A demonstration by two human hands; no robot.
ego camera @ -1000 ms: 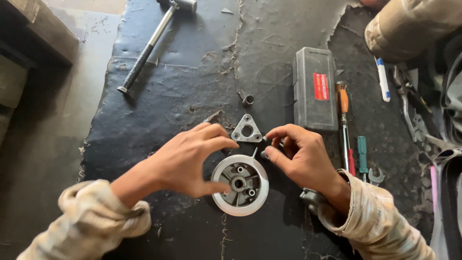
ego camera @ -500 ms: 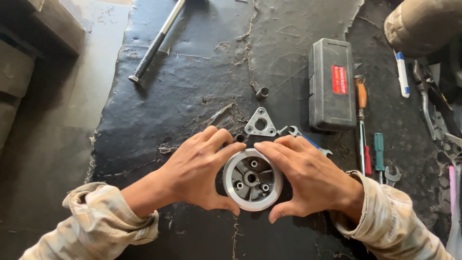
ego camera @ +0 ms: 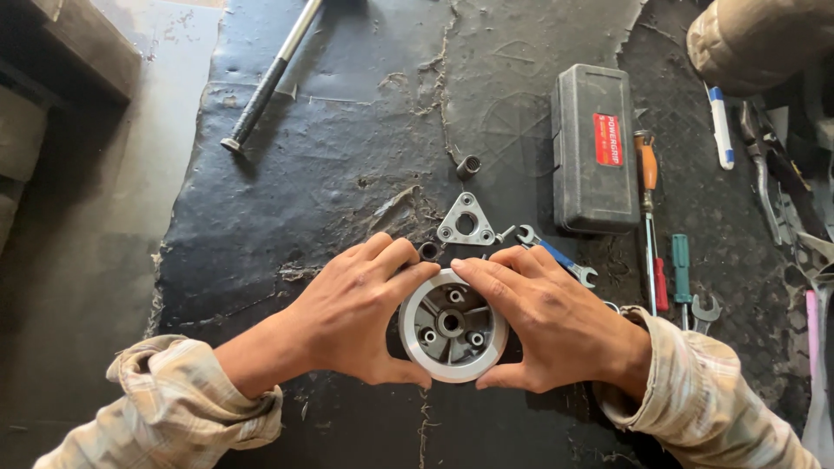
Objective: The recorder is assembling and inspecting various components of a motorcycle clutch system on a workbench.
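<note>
Head cam: 2 hands, left hand (ego camera: 352, 317) & right hand (ego camera: 547, 317), 1 hub (ego camera: 453, 326).

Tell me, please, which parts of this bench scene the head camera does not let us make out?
- Round metal hub: its sides are covered by the left hand and right hand.
- Long metal bar: upper end cut off by the top edge.
- Tools at far right: a tangled pile, partly cut off by the frame edge.

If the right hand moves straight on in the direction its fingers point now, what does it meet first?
Probably the left hand: the right hand points left across the round metal hub, their fingertips nearly meeting above the rim.
</note>
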